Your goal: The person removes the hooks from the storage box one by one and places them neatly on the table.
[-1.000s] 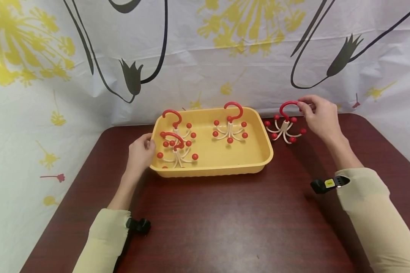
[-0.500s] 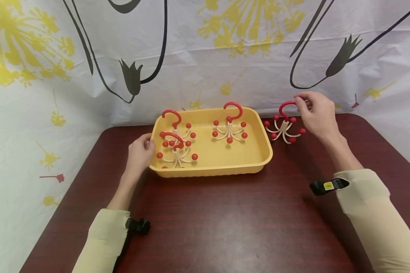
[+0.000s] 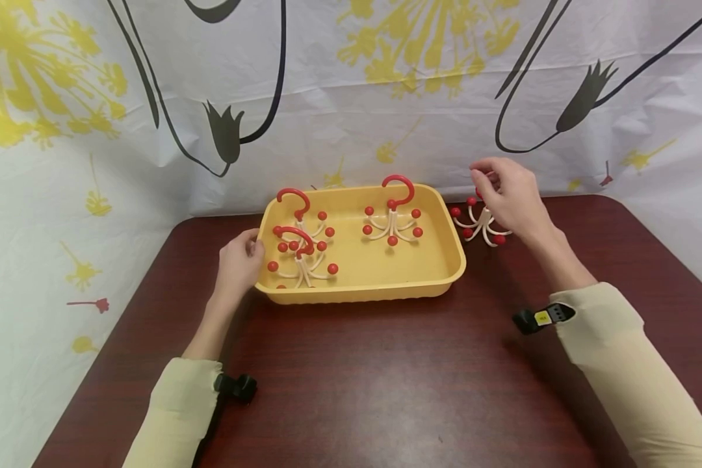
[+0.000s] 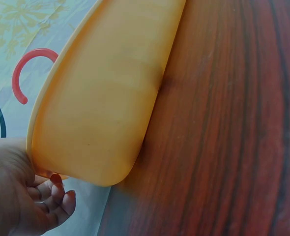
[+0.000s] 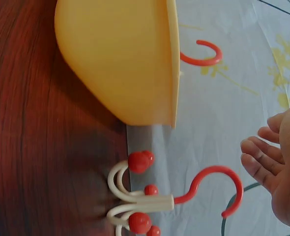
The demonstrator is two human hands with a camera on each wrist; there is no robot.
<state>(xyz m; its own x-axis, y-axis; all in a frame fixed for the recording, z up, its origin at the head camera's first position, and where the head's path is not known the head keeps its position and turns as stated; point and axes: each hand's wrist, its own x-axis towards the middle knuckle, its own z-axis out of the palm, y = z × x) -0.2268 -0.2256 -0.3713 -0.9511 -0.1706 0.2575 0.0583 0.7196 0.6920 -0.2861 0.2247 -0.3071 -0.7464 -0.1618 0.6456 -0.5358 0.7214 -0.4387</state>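
Observation:
My left hand [image 3: 238, 261] grips the left edge of a yellow plastic tray [image 3: 357, 290]; in the left wrist view its fingers [image 4: 56, 199] curl at the tray's corner. Inside the tray stand three hook hangers with red hooks and cream prongs tipped in red balls: two at the left, front hanger [image 3: 301, 265] overlapping the back one, and a third hanger [image 3: 392, 223] at the right. A similar hanger [image 5: 155, 203] stands on the table just right of the tray. My right hand [image 3: 510, 195] is raised above it, fingers loosely bent, apart from its hook and holding nothing.
The dark red wooden table [image 3: 386, 377] runs toward me in front of the tray. Close behind its far edge hangs a white sheet [image 3: 327, 117] printed with yellow and grey flowers. Black wrist cameras are strapped at both sleeves.
The right hand has let go of the hanger's red hook and moved left over it. That hanger stays standing on the table. The left hand keeps its place on the tray.

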